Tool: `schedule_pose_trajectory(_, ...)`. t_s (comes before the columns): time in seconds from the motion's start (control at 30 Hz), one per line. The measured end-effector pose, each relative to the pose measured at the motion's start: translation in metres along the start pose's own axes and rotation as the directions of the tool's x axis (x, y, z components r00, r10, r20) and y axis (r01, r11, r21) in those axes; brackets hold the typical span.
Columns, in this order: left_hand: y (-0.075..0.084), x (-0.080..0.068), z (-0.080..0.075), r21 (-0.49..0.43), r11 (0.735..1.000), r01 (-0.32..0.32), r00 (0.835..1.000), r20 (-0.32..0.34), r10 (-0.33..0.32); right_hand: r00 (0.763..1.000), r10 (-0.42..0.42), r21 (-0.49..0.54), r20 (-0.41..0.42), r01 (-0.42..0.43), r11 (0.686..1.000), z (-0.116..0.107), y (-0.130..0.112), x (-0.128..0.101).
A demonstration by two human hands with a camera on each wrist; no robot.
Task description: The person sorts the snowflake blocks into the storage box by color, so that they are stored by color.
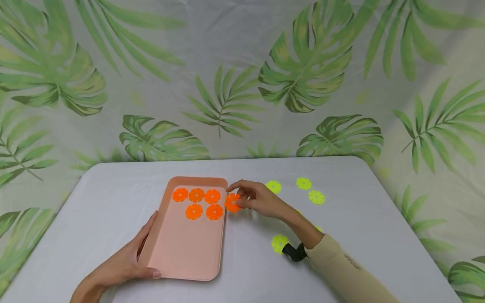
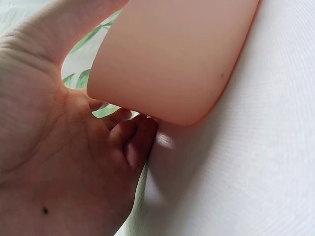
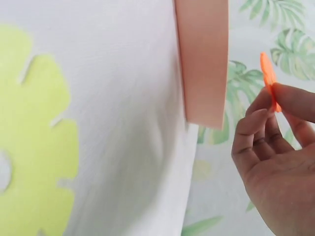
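White cloth-covered table with rounded corners [image 1: 113,198], evenly lit. Behind and around it hangs a pale fabric backdrop printed with large green tropical leaves [image 1: 303,71], lightly creased, draping down both sides.

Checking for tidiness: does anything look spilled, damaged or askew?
Nothing stands out. Five orange discs lie flat in the pink tray; yellow-green discs lie flat on the table.
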State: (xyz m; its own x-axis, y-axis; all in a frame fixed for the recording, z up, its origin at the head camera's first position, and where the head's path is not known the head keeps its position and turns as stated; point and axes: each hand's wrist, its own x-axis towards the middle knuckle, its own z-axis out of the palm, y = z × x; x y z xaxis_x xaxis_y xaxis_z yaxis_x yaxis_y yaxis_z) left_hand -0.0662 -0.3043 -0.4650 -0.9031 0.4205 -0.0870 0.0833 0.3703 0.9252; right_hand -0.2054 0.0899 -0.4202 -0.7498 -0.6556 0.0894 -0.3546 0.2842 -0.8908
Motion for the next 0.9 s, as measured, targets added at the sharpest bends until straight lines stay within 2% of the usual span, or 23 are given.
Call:
schedule_pose_trajectory(0.17,-0.001,0.001,0.003,-0.002,1.000,0.002,1.000,-0.002,-0.002,1.000,-0.024,0.044,0.003,0.024,0.999,0.007,-0.003,0.010)
schedule_pose_trajectory(0.4,0.002,0.003,0.004,0.016,0.999,-0.046,0.999,-0.018,0.046,1.000,0.014,0.106,0.012,-0.015,0.994,0.013,-0.008,0.028)
schedule_pose_trajectory(0.6,0.002,0.007,0.002,0.015,0.998,-0.055,0.998,-0.021,0.056,1.000,0.018,0.109,0.016,-0.020,0.994,0.018,-0.013,0.045)
schedule_pose_trajectory(0.9,0.002,0.007,0.006,0.002,0.999,-0.041,0.999,-0.024,0.041,0.997,0.033,0.158,0.066,-0.043,0.987,0.028,-0.018,0.059)
